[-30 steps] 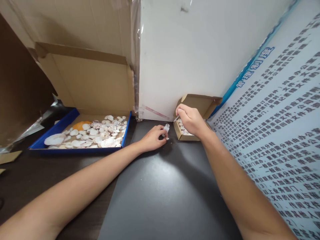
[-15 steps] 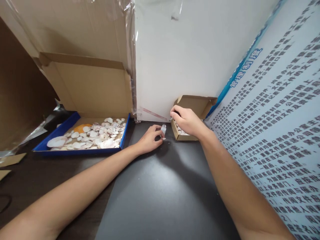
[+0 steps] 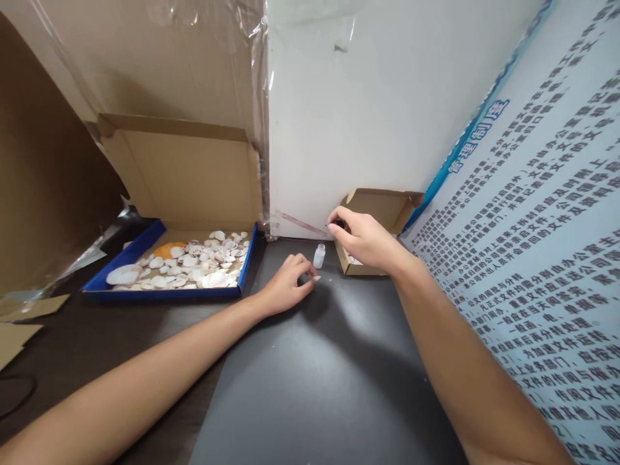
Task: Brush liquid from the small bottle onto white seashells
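Observation:
A small clear glass bottle, with something whitish in it, stands upright on the dark grey mat. Just left of it and nearer to me, my left hand pinches a small white shell between thumb and fingertips. My right hand hovers up and to the right of the bottle, in front of a small cardboard box. Its thumb and fingers are pressed together; what they hold, if anything, is too small to make out. The hand partly hides pale pieces inside that box.
On the left, a blue-rimmed tray with a raised cardboard lid holds many white shells and one orange piece. A white panel closes off the back. A printed board rises along the right. Cardboard scraps lie at far left.
My left hand has drawn back from the bottle towards me, with the shell in its fingertips. The right hand stays pinched near the box. The whole view has shifted slightly.

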`<state>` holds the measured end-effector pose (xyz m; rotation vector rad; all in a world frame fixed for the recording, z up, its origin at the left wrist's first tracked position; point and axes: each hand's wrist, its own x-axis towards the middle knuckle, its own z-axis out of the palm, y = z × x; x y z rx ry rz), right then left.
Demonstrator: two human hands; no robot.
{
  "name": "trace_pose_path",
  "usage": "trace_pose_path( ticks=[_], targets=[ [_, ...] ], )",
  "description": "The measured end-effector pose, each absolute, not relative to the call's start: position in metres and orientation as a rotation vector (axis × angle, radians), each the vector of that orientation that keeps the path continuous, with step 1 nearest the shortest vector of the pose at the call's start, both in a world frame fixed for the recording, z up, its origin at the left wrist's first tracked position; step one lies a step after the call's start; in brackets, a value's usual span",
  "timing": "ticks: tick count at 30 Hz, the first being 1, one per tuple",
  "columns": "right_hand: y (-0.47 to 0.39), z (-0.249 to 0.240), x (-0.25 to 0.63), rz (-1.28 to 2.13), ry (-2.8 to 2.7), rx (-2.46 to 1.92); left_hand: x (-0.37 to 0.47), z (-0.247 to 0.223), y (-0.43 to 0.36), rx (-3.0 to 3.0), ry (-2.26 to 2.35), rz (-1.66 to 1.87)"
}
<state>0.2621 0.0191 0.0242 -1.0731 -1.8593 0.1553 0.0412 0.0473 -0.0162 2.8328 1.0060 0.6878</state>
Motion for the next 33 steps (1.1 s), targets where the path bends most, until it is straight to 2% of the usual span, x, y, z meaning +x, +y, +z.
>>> trace_pose_path(
  ticks=[12, 33],
  targets=[
    [-0.010, 0.038, 0.251, 0.775, -2.171, -0.863, 0.008, -0.003, 0.018, 1.824, 1.109, 0.749],
    [0.010, 0.027, 0.240, 0.756, -2.244, -0.972, 0.007, -0.002, 0.020, 1.655, 1.022, 0.807]
  ],
)
